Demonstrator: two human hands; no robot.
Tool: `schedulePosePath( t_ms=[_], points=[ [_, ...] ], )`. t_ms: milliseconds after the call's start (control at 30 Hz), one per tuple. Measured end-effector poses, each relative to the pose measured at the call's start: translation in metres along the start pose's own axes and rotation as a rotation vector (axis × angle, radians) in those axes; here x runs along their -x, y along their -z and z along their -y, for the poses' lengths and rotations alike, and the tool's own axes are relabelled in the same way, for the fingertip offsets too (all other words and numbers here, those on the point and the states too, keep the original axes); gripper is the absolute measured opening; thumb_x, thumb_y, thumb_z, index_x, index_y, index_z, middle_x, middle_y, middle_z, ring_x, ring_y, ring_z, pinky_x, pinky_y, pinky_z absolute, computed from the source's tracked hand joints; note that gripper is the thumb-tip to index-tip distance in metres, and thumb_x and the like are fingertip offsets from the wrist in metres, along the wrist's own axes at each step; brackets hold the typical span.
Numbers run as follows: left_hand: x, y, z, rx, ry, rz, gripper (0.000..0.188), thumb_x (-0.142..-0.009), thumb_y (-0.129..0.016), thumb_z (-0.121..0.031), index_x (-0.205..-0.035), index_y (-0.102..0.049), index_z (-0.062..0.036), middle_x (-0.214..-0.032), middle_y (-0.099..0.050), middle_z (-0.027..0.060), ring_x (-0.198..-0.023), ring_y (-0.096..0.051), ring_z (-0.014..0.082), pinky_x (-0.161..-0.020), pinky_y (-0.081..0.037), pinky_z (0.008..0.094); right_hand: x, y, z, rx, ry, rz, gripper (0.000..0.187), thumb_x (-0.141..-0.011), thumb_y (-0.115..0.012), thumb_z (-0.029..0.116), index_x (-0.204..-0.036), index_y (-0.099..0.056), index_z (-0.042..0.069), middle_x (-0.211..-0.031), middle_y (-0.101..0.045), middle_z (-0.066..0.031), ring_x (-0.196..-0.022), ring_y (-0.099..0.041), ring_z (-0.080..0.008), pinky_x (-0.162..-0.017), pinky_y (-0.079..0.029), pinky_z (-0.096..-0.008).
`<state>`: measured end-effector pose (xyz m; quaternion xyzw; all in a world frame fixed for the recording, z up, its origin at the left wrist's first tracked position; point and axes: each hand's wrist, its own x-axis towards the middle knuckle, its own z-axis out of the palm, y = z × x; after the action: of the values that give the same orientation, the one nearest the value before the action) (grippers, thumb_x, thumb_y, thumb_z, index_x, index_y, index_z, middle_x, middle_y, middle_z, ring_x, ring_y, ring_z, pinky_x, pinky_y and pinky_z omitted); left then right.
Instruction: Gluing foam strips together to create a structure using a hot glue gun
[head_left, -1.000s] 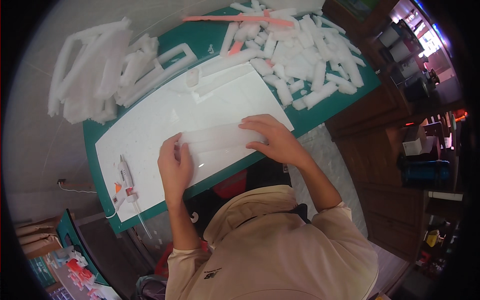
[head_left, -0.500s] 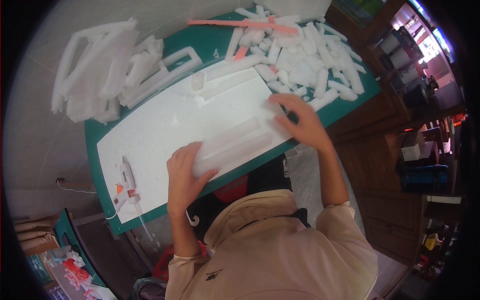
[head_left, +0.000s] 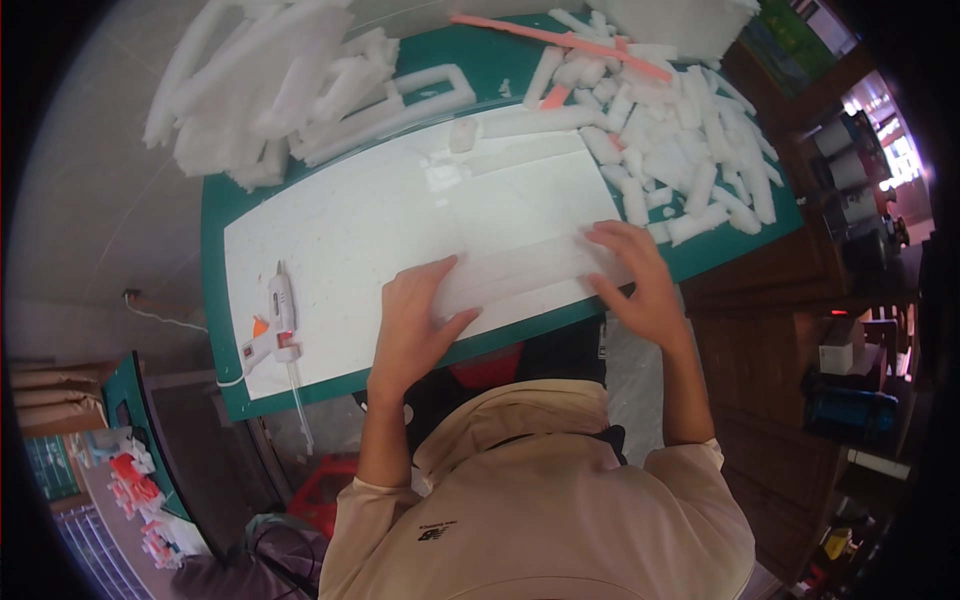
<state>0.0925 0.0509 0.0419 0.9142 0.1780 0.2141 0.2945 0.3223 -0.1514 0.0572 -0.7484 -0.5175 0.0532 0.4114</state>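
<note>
Two white foam strips lie side by side on a white sheet, close to its near edge. My left hand grips their left ends, fingers on the far side and thumb on the near side. At the right ends, my right hand holds them in the same way, thumb and fingers bracketing the pair. Farther back on the sheet are another long white foam strip and a small pale block.
A white glue gun with a cord lies at the sheet's left. Loose white foam pieces are heaped at the far right, a long pink strip across them. White foam frames stack at the far left. Green mat borders the sheet.
My right hand has come down onto the strips' right ends. The two strips, apart before, now lie close together. My left hand still holds the left ends, and the whole view has shifted.
</note>
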Motion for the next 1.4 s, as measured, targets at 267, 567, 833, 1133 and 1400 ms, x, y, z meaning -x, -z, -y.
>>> schedulePosePath(
  t_ms=[267, 567, 833, 1133, 1400],
  points=[
    [0.007, 0.007, 0.004, 0.065, 0.088, -0.040, 0.066, -0.073, -0.083, -0.012, -0.132, -0.053, -0.0023, -0.126, -0.059, 0.0156, -0.119, -0.054, 0.0341, -0.102, -0.044, 0.0400, -0.008, -0.024, 0.011, -0.001, 0.028, 0.189, 0.054, -0.080, -0.072, 0.009, -0.131, -0.057, 0.008, -0.138, -0.051, -0.0152, -0.129, -0.045, -0.0354, -0.107, -0.040, -0.0416],
    [0.004, 0.005, 0.005, 0.131, 0.074, -0.027, 0.067, -0.073, -0.082, -0.009, -0.133, -0.054, -0.0042, -0.124, -0.061, 0.0160, -0.115, -0.058, 0.0332, -0.098, -0.047, 0.0386, -0.005, -0.025, 0.003, 0.004, 0.005, 0.147, 0.054, -0.079, -0.075, 0.008, -0.130, -0.058, 0.007, -0.135, -0.054, -0.0143, -0.128, -0.049, -0.0332, -0.106, -0.041, -0.0406],
    [0.009, 0.010, 0.003, 0.135, 0.164, -0.014, 0.059, -0.073, -0.081, -0.006, -0.127, -0.057, -0.0039, -0.121, -0.062, 0.0175, -0.110, -0.060, 0.0351, -0.093, -0.049, 0.0396, -0.007, -0.032, -0.004, -0.044, 0.052, 0.145, 0.054, -0.081, -0.075, 0.012, -0.131, -0.056, 0.007, -0.134, -0.055, -0.0141, -0.126, -0.049, -0.0333, -0.107, -0.040, -0.0410],
    [0.019, 0.007, 0.014, 0.126, 0.183, -0.167, 0.057, -0.074, -0.079, -0.004, -0.126, -0.056, 0.0002, -0.118, -0.060, 0.0156, -0.108, -0.060, 0.0278, -0.093, -0.047, 0.0345, -0.024, 0.063, -0.077, 0.073, -0.214, -0.427, 0.033, -0.085, -0.069, 0.016, -0.117, -0.066, 0.007, -0.115, -0.067, -0.0116, -0.098, -0.065, -0.0240, -0.077, -0.051, -0.0313],
    [0.020, 0.003, 0.006, 0.118, 0.250, -0.170, 0.053, -0.079, -0.073, -0.003, -0.128, -0.053, 0.0020, -0.124, -0.057, 0.0156, -0.112, -0.056, 0.0253, -0.099, -0.043, 0.0335, -0.073, 0.143, -0.200, 0.663, 0.031, -0.664, 0.036, -0.082, -0.062, 0.009, -0.118, -0.066, 0.005, -0.108, -0.068, -0.0183, -0.098, -0.064, -0.0358, -0.092, -0.048, -0.0442]
  ],
)
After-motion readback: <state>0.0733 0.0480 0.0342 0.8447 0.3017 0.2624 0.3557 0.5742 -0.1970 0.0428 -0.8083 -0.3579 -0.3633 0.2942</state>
